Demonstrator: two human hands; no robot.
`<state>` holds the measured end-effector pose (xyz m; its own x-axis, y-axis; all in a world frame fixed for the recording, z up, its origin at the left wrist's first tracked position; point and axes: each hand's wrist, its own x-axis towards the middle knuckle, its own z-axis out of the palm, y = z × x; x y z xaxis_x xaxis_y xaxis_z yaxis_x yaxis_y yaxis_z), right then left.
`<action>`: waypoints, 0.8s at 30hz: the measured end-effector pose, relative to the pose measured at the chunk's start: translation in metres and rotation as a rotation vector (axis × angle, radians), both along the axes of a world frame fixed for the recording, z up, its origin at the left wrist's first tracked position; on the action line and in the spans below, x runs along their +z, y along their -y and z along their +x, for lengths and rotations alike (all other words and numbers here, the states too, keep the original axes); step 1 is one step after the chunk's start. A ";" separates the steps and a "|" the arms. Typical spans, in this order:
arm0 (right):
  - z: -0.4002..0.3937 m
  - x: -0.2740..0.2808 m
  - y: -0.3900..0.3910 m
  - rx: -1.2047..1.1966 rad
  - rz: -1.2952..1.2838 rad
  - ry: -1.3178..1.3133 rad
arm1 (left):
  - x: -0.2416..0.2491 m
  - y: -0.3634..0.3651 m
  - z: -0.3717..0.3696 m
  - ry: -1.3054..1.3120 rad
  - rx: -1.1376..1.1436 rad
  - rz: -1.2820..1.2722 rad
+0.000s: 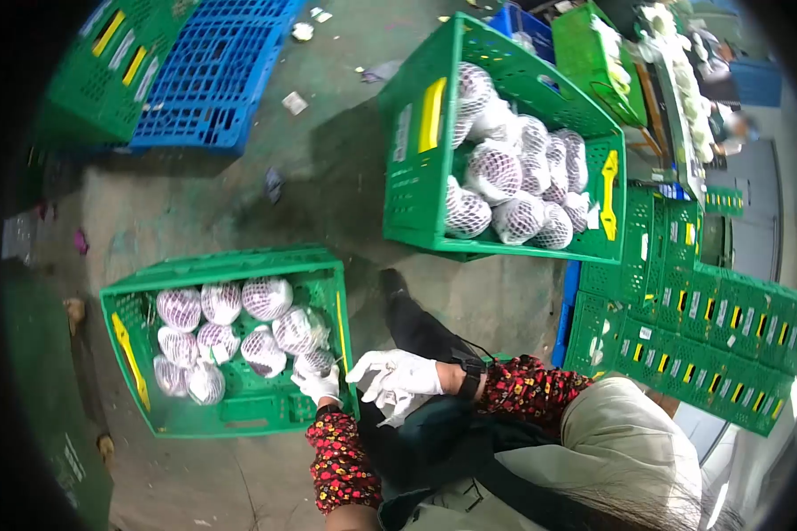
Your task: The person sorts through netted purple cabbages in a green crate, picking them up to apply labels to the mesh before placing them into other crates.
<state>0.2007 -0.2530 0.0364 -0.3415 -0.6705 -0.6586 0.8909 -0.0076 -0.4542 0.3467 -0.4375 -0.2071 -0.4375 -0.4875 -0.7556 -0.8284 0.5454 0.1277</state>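
Observation:
My left hand (pixel 317 384), in a white glove, is inside the lower green crate (pixel 239 423). Its fingers close against a round, purple-and-white piece of produce in a white net sleeve (pixel 313 361) at the crate's near right corner. Several more net-wrapped pieces (pixel 217 341) lie in that crate, apparently in loose rows. My right hand (pixel 400 379), also gloved in white, is just outside the crate's right wall. Its fingers are slightly curled and apart, and nothing shows in them.
Another green crate (pixel 416 190), tilted in view, holds several net-wrapped pieces. Stacked green crates (pixel 695 319) stand at the right. At upper left a green crate (pixel 106 66) is beside a blue pallet (pixel 212 80). Litter dots the floor (pixel 314 159). A person (pixel 728 128) is at the far right.

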 end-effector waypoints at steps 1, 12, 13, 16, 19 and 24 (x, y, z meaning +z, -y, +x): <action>0.003 -0.009 -0.009 -0.019 0.013 0.012 | 0.010 -0.001 -0.011 0.057 0.011 -0.007; -0.012 -0.006 -0.085 0.031 0.308 0.121 | -0.011 -0.001 -0.027 0.146 0.160 -0.068; -0.011 -0.008 -0.089 0.077 0.349 0.116 | -0.002 0.001 -0.040 0.162 0.097 -0.107; -0.003 -0.026 -0.100 0.125 0.364 0.142 | -0.056 0.049 -0.012 -0.076 0.041 -0.033; 0.015 -0.050 -0.100 0.123 0.409 0.131 | -0.060 0.077 -0.001 -0.325 0.207 0.375; 0.041 -0.070 -0.071 0.061 0.434 0.146 | -0.025 0.073 -0.009 -0.308 0.510 1.067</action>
